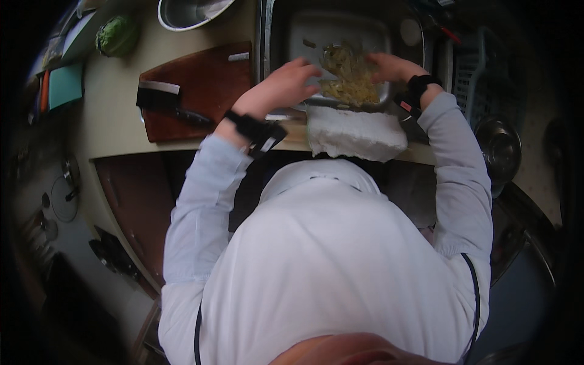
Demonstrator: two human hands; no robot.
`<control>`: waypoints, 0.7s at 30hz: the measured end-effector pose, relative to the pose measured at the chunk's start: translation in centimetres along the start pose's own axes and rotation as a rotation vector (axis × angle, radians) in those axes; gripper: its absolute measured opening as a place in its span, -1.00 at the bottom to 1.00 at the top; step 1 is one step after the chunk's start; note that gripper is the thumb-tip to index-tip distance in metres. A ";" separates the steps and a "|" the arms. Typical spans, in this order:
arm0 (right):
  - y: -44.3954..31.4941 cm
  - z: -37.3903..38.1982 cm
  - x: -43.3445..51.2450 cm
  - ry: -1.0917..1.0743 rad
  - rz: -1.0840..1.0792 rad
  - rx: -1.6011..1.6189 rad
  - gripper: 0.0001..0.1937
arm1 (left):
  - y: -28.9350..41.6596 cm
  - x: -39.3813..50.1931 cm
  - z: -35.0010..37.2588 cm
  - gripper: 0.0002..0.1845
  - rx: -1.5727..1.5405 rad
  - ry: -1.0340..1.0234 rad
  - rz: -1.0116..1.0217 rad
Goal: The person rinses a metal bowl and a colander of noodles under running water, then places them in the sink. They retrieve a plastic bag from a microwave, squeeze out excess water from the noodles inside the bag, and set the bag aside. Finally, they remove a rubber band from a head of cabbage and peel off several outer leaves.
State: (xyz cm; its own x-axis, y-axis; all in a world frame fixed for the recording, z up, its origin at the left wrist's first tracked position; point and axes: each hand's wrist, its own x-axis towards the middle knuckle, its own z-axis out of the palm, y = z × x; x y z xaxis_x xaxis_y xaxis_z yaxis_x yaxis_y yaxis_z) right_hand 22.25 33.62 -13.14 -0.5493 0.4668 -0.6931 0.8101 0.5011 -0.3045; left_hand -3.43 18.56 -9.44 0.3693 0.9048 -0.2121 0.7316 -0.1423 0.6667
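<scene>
Yellowish shredded vegetable lies loose in a shallow, rounded metal basin inside the sink. At the basin's left side is my left hand, slightly blurred, its fingers apart and nothing seen in them. My right hand is at the right side, thumb and fingers apart beside the shreds; whether its fingertips touch them is unclear. A folded white cloth drapes over the counter edge between my forearms. One darker scrap sits apart from the pile.
Left of the sink, a cleaver with a black handle lies on a reddish-brown cutting board. Behind it are a green cabbage and a metal bowl. A plastic rack and another metal bowl stand at the right.
</scene>
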 end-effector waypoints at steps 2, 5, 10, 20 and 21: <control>0.7 0.6 2.0 0.022 0.015 -0.069 -0.28 | -1.8 5.8 1.3 -0.56 0.083 -0.225 -0.066; 0.9 1.2 6.9 -0.076 -0.012 -0.380 -0.30 | -6.5 12.7 3.1 -0.52 0.286 -0.441 -0.194; 3.0 4.5 15.0 0.276 -0.093 -0.225 -0.41 | -14.7 16.9 7.8 -0.49 0.245 -0.076 -0.399; 4.3 10.4 10.2 -0.086 -0.159 -0.102 -0.54 | -9.6 13.9 13.8 -0.52 -0.071 -0.567 -0.310; 4.1 10.3 9.7 -0.258 -0.172 -0.053 -0.56 | -8.8 13.6 13.8 -0.55 -0.198 -0.665 -0.334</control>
State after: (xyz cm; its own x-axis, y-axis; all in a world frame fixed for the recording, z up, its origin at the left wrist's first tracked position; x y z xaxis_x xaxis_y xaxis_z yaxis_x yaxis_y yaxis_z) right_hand 22.34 32.75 -27.82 -0.6019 0.1753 -0.7791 0.6942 0.5970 -0.4020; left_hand 3.03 26.59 -28.04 0.4595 0.4465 -0.7678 0.7716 0.2273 0.5941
